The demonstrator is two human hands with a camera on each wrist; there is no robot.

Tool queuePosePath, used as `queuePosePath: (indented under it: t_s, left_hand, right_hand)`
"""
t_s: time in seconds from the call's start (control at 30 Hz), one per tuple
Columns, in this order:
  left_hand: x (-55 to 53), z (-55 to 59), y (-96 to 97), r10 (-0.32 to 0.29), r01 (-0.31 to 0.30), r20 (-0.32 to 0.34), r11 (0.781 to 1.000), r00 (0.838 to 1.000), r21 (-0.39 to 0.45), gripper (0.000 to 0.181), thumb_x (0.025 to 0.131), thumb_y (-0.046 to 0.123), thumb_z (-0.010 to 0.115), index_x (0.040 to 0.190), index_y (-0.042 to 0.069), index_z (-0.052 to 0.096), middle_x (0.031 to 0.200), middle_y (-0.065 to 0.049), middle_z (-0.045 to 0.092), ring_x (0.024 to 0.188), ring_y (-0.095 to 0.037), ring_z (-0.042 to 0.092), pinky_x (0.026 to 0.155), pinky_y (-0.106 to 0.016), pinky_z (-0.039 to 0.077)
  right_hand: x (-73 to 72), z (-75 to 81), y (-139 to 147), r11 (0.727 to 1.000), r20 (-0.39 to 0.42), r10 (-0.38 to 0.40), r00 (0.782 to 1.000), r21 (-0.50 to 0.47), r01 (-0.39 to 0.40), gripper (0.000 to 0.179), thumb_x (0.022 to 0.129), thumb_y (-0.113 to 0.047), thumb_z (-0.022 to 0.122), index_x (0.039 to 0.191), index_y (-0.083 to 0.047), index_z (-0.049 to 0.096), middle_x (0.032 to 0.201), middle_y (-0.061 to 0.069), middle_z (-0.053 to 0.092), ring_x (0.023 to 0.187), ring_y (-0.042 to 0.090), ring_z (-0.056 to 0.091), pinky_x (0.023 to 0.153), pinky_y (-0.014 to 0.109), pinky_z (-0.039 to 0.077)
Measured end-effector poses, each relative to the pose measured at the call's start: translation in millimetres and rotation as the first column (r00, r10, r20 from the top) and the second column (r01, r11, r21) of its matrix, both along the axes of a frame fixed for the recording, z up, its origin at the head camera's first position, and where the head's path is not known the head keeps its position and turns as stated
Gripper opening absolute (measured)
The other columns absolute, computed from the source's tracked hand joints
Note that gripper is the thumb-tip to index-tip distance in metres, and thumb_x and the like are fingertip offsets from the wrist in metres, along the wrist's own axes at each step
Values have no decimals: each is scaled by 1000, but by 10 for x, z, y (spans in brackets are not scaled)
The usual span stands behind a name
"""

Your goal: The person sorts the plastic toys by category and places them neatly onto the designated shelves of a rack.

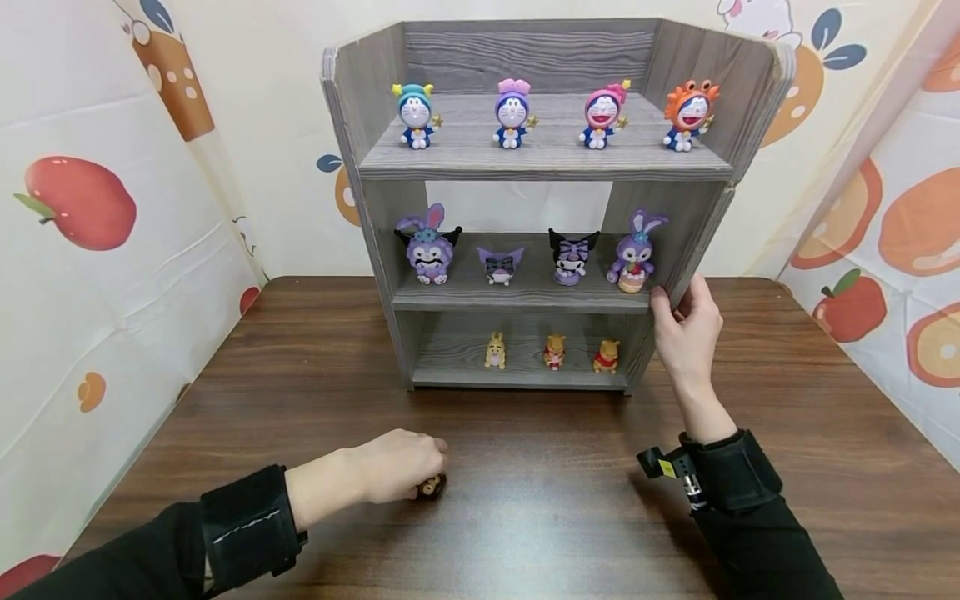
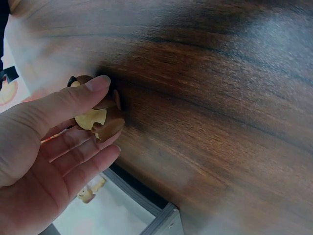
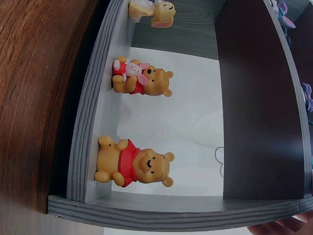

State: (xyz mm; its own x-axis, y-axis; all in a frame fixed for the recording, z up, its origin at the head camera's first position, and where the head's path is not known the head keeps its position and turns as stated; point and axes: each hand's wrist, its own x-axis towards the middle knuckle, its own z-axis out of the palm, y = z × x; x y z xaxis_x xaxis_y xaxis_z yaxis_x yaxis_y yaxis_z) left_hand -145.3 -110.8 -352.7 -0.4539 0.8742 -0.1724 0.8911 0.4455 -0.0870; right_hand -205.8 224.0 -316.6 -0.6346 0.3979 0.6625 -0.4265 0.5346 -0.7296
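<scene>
My left hand pinches a small brown bear-like figurine with a pale belly, low over the table in front of the shelf. In the head view only a dark bit of that figurine shows past the fingers. My right hand grips the right side panel of the grey wooden shelf, thumb at its front edge. Along the bottom tier sit a yellow rabbit figurine, a bear with a pink piglet and a red-shirted bear figurine, nearest the right panel.
Purple and black figurines, among them a rabbit with a cake, line the middle tier. On the top tier stand several blue figurines in coloured hats, one an orange crab hat. Fruit-printed cloth hangs around the brown table.
</scene>
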Motion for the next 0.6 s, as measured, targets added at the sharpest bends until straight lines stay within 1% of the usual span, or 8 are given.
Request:
queuePosePath:
  t_s: [0.13, 0.23, 0.33, 0.4, 0.5, 0.6]
  left_hand:
    - [-19, 4, 16, 17, -18, 35, 999, 999, 35, 23, 62, 8, 76, 61, 16, 54, 78, 5, 56, 56, -5, 49, 53, -23, 44]
    - [-52, 11, 43, 31, -36, 80, 997, 996, 64, 19, 63, 9, 76, 72, 14, 61, 81, 4, 57, 63, -6, 53, 56, -23, 46]
    - [-101, 23, 78, 46, -63, 146, 991, 988, 116, 23, 64, 11, 77, 83, 12, 64, 81, 5, 55, 70, -7, 55, 61, -24, 47]
    - [-136, 32, 100, 49, -82, 192, 983, 980, 166, 27, 65, 12, 77, 88, 11, 64, 84, 6, 55, 76, -7, 55, 65, -24, 47]
    - [-189, 35, 121, 38, -104, 260, 964, 965, 244, 28, 66, 11, 77, 90, 9, 63, 86, 4, 58, 80, -7, 55, 70, -22, 45]
    - [-253, 16, 118, 22, -138, 341, 937, 940, 322, 27, 67, 8, 76, 90, 6, 63, 88, 2, 59, 82, -8, 54, 73, -21, 44]
  right_hand:
    - [2, 5, 4, 1000, 0, 1, 1000, -1, -1, 31, 84, -5, 53, 114, -1, 55, 95, 16, 63, 76, -5, 55, 58, 9, 42]
    - [5, 2, 7, 1000, 0, 2, 1000, -1, -2, 31, 84, -5, 53, 115, -1, 55, 95, 16, 63, 76, -5, 55, 59, 9, 42]
    - [14, 9, 1, 1000, 2, 5, 1000, -1, -5, 31, 84, -4, 53, 114, 0, 55, 95, 17, 63, 76, -6, 55, 60, 8, 42]
    - [18, 16, -6, 1000, 3, 7, 1000, 0, -7, 31, 83, -2, 52, 114, 2, 54, 95, 18, 62, 76, -7, 54, 60, 8, 42]
    - [15, 18, -11, 1000, 3, 13, 1000, -3, -13, 31, 83, 1, 52, 114, 5, 54, 96, 21, 62, 75, -7, 54, 59, 8, 42]
    - [13, 18, -13, 1000, 3, 11, 1000, -1, -11, 31, 83, 1, 51, 113, 6, 54, 96, 21, 62, 76, -7, 54, 59, 8, 42]
